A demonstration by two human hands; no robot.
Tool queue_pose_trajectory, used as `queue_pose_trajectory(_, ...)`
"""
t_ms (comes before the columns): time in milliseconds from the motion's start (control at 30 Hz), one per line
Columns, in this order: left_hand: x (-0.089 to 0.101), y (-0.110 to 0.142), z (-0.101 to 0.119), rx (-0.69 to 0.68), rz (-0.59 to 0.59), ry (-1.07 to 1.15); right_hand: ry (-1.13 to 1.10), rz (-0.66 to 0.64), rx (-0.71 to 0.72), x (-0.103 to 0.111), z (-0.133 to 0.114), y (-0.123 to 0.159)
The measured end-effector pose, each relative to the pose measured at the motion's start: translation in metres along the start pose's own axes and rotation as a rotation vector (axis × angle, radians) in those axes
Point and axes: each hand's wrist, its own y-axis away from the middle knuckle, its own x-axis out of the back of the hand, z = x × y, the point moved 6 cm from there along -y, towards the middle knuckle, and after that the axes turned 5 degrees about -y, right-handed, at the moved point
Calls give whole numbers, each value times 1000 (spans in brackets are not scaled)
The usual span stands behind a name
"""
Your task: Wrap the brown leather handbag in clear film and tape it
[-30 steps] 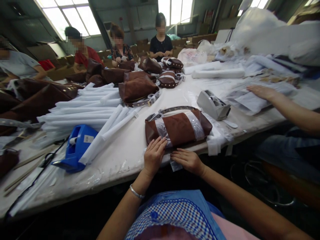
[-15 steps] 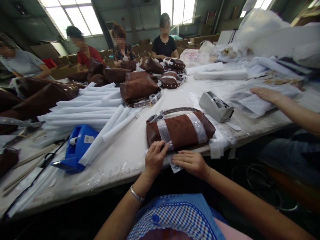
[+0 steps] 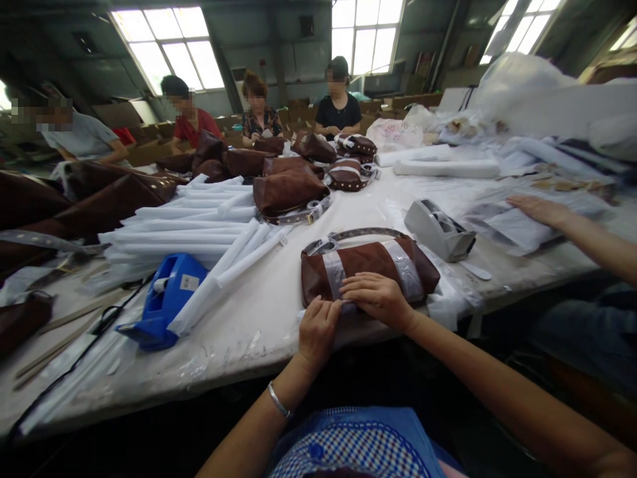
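A brown handbag (image 3: 365, 265) lies at the table's near edge, two clear plastic strips wrapped across its body. Its studded strap (image 3: 368, 232) arches behind it. My left hand (image 3: 318, 328) is closed at the bag's lower front edge, fingertips pinching the end of the left plastic strip (image 3: 334, 271); the exact grip is partly hidden. Stretched nearly flat, the fingers of my right hand (image 3: 378, 299) rest on the bag's front, over the lower part of that strip. The fingertips of both hands are close together.
A blue tape dispenser (image 3: 172, 299) stands left, beside rolled white sheets (image 3: 184, 232). A grey tape dispenser (image 3: 438, 229) is behind the bag on the right. More brown bags (image 3: 288, 186) are piled further back. A co-worker's hand (image 3: 540, 211) rests on plastic at right; several people sit opposite.
My right hand has moved up from below the bag's edge onto its front. The plastic flap hanging under it is no longer visible. The camera view has shifted slightly.
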Motion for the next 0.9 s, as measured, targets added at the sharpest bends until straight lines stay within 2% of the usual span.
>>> queue_pose_trajectory(133,1,1,-2,-2,18,48,35,27,-125,-7,17,-6)
queue_pose_trajectory(267,5,2,-4,-33,35,111,88,0,-211,-14,28,-6)
queue_pose_trajectory(467,11,2,-5,-125,18,81,118,-3,-318,-19,33,-8)
queue_pose_trajectory(600,9,0,-5,-83,-18,93,168,59,-360,-11,35,-10)
queue_pose_trajectory(667,9,0,-5,-51,-7,120,227,90,-358,5,42,-9)
queue_pose_trajectory(733,9,1,-5,-34,15,145,305,120,-362,34,58,-2)
queue_pose_trajectory(833,8,1,-7,-28,41,154,444,181,-474,103,103,18)
queue_pose_trajectory(900,8,1,-8,-40,59,145,522,233,-721,156,144,41)
